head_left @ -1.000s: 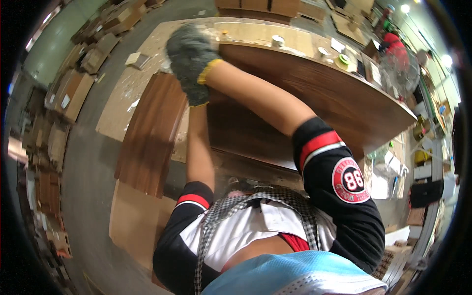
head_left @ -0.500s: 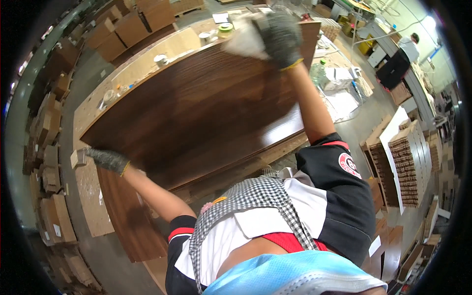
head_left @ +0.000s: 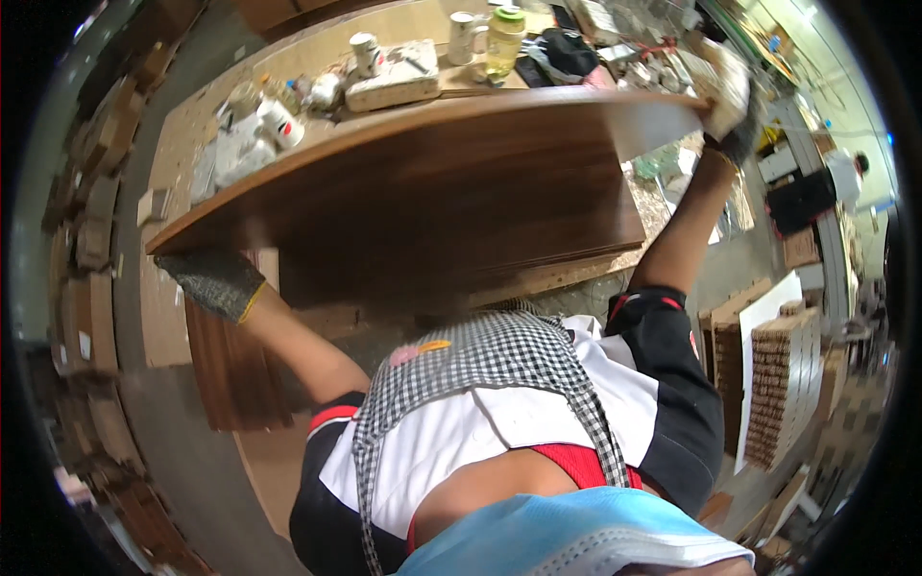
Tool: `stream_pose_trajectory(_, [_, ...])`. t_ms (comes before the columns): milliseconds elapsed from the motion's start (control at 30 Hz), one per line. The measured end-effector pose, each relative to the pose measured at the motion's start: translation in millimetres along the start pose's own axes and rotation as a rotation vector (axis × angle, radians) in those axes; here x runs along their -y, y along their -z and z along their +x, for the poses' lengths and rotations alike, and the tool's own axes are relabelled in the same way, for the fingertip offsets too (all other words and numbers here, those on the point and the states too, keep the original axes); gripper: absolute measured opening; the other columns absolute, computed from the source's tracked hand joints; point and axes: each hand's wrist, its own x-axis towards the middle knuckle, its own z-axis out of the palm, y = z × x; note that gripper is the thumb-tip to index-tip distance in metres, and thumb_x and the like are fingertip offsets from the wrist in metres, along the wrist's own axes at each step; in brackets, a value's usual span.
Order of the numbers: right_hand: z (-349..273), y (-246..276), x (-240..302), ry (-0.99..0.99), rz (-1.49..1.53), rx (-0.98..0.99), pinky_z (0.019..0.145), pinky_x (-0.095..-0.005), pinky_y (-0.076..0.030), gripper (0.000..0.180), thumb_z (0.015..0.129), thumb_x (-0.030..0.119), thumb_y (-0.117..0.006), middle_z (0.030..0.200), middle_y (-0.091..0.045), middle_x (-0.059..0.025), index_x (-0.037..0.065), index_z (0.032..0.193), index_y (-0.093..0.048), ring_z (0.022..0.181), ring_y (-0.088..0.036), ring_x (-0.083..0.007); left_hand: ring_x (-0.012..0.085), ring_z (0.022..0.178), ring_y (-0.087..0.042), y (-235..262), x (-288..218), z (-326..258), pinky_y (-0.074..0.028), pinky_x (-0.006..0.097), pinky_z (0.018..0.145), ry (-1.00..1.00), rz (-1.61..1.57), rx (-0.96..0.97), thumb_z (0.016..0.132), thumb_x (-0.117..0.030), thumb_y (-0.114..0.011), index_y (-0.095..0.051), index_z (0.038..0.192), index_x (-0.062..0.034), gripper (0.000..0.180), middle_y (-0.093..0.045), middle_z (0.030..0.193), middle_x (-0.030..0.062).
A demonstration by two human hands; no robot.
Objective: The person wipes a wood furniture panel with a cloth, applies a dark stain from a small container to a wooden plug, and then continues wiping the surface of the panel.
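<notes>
A large dark brown wooden panel [head_left: 451, 182] stands tilted in front of me, its long edge facing up. My left hand [head_left: 219, 282], in a grey knit glove with a yellow cuff, is closed at the panel's left corner; its fingertips are partly hidden under the edge. At the right end, my gloved right hand [head_left: 743, 134] is closed around a crumpled white cloth [head_left: 726, 84], which rests against the panel's right corner. Another brown panel [head_left: 226, 370] lies lower on the left, and more brown board shows beneath the tilted one.
Behind the panel, the worktable [head_left: 173, 144] carries a green-lidded jar [head_left: 505, 43], white mugs [head_left: 462, 38], a white bottle [head_left: 279, 125] and a dark cap [head_left: 565, 53]. Stacked cardboard [head_left: 783, 384] stands at right. Boxes [head_left: 91, 317] line the left side. A person [head_left: 816, 192] sits at the far right.
My right hand has moved right with the cloth, from the far edge to the panel's right corner. The panel is tilted up more steeply, and the left hand stays at its left corner.
</notes>
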Motion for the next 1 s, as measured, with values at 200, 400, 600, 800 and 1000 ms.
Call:
stream_pose_trajectory(200, [-50,35,65,-0.604,0.574,-0.231,0.043,-0.0247,-0.039,0.039,0.097,0.041,-0.056,0.083,-0.064,-0.0056,0.004,0.102,-0.066,0.052,-0.05,-0.0087,0.0191,0.105,-0.061,35,36,-18,-0.044,0.037,0.104,-0.046,-0.127,0.227,0.105,-0.025,-0.045,-0.062,0.112,-0.0055,0.026,-0.066,0.108,0.0079])
stream_pose_trajectory(400, [-171,68,-41,-0.775,0.716,-0.512,0.044,-0.0263,-0.044,0.05,0.098,0.044,-0.053,0.091,-0.071,-0.0101,-0.001,0.118,-0.066,0.055,-0.054,-0.0117,0.0207,0.106,-0.058,42,102,-64,-0.039,0.041,0.111,0.429,-1.372,0.37,0.103,-0.025,-0.046,-0.059,0.102,-0.0068,0.023,-0.061,0.101,0.0064])
stream_pose_trajectory(600, [-243,102,-90,-1.073,0.33,-0.148,0.059,-0.0312,-0.045,0.053,0.097,0.047,-0.055,0.1,-0.07,-0.0128,0.002,0.126,-0.062,0.071,-0.056,-0.0176,0.0256,0.113,-0.057,83,103,-103,-0.038,0.044,0.114,0.614,-1.324,0.135,0.103,-0.029,-0.049,-0.064,0.096,-0.0063,0.028,-0.064,0.103,0.01])
stream_pose_trajectory(800, [-222,125,-106,-0.724,-0.528,0.358,0.074,-0.0361,-0.046,0.059,0.096,0.05,-0.058,0.11,-0.068,-0.0154,0.005,0.133,-0.057,0.088,-0.058,-0.0235,0.0288,0.114,-0.058,130,106,-90,-0.042,0.045,0.111,0.937,-1.308,-0.062,0.104,-0.029,-0.05,-0.066,0.094,-0.0031,0.032,-0.066,0.105,0.0131])
stream_pose_trajectory(1000, [-157,43,-21,0.017,-0.585,0.695,0.089,-0.0409,-0.048,0.066,0.094,0.054,-0.06,0.119,-0.067,-0.018,0.008,0.141,-0.052,0.104,-0.059,-0.0294,0.0219,0.11,-0.065,135,122,-112,-0.05,0.034,0.102,0.605,-0.273,0.189,0.105,-0.019,-0.055,-0.066,0.124,0.0067,0.034,-0.07,0.118,0.0138])
